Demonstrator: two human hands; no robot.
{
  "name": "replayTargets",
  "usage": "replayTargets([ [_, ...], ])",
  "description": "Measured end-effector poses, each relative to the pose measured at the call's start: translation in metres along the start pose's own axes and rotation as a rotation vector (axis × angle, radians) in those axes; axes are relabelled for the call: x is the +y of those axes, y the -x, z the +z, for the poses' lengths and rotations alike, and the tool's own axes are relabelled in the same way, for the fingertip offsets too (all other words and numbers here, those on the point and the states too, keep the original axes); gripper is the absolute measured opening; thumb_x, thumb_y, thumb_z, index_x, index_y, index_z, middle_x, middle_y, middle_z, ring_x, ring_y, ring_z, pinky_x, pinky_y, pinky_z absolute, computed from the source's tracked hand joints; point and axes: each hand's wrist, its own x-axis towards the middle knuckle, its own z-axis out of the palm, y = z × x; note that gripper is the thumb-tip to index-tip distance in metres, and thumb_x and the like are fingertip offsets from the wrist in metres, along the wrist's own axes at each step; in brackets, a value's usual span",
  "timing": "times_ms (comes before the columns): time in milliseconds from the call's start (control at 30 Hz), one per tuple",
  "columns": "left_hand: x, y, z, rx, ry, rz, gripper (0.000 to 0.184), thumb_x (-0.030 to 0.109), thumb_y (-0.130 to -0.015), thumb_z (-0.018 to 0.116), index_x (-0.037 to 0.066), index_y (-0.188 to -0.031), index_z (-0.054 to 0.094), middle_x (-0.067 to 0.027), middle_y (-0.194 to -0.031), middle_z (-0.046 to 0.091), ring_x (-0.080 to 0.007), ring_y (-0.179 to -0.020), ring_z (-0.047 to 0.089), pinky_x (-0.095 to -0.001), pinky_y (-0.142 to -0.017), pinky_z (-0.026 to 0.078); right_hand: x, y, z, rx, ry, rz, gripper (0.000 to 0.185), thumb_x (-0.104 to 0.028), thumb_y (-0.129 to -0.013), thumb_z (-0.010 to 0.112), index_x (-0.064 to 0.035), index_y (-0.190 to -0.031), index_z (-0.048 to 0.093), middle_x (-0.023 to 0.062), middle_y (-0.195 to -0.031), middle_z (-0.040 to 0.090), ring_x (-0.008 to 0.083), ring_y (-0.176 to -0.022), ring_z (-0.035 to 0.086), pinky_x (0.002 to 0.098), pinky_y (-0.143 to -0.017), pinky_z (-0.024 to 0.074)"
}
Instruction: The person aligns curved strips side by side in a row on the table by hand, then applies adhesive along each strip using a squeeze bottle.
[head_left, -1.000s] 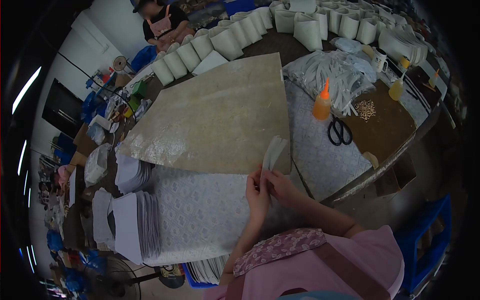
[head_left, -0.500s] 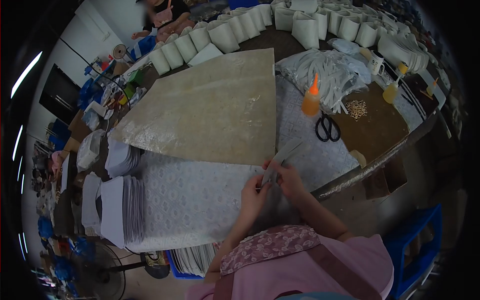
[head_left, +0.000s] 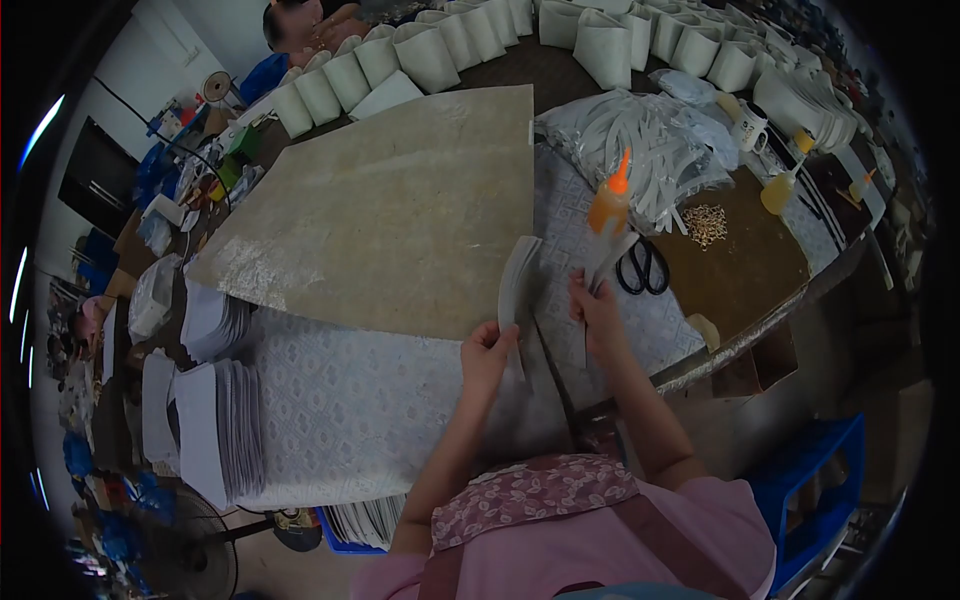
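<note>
My left hand (head_left: 487, 355) is closed around the lower end of a bundle of pale grey strips (head_left: 517, 280), which stands up over the edge of a large beige sheet (head_left: 390, 220). My right hand (head_left: 598, 312) grips a second grey strip bundle (head_left: 610, 257), its top fanning slightly in front of a bottle of orange liquid (head_left: 608, 208). Beside that hand lie black-handled scissors (head_left: 643, 268). Behind them, a clear plastic bag (head_left: 722, 165) holds many similar strips. How many strips each hand holds cannot be made out.
Small gold metal pieces (head_left: 706, 227) lie on a brown board (head_left: 750, 275) at the right. Stacked white panels (head_left: 215, 430) stand at the left. Rows of pale pouches (head_left: 425, 55) line the back, near another person. A blue stool (head_left: 815, 500) is at the lower right.
My hands, together on the strips before, have moved apart, each with its own bundle. The right hand has gone rightward toward the scissors. The whole view has shifted slightly.
</note>
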Motion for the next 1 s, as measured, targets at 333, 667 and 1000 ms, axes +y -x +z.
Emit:
replayTargets([
  [333,-0.011,-0.021,0.007,0.191,-0.292,0.086,0.027,0.019,-0.082,0.073,-0.002,-0.097,0.066,-0.0038,-0.073,0.067,-0.0089,-0.064,0.059,-0.0247,-0.060,0.047,-0.030,-0.051,0.044,0.117,0.879,-0.574,0.017,-0.017,-0.096,0.055,-0.0068,-0.107,0.063,0.0064,-0.070,0.061,0.0213,-0.058,0.057,0.0310,-0.055,0.0419],
  [667,-0.001,-0.020,-0.005,0.183,-0.481,0.007,0.030,0.025,-0.080,0.075,-0.002,-0.089,0.064,-0.0070,-0.070,0.065,-0.0134,-0.062,0.061,-0.0282,-0.058,0.048,-0.016,-0.049,0.033,-0.377,0.827,-0.525,0.018,-0.013,-0.094,0.053,-0.0034,-0.107,0.063,0.0163,-0.106,0.064,0.0332,-0.098,0.062,0.0373,-0.084,0.0491],
  [1000,0.022,-0.013,-0.007,0.103,-0.597,0.086,0.033,0.025,-0.077,0.076,-0.001,-0.090,0.059,-0.0106,-0.069,0.064,-0.0184,-0.060,0.063,-0.0315,-0.055,0.049,0.028,-0.039,0.015,-0.700,1.227,-0.792,0.037,-0.006,-0.080,0.063,-0.0022,-0.117,0.058,0.0145,-0.124,0.057,0.0324,-0.114,0.055,0.0411,-0.096,0.0449],
])
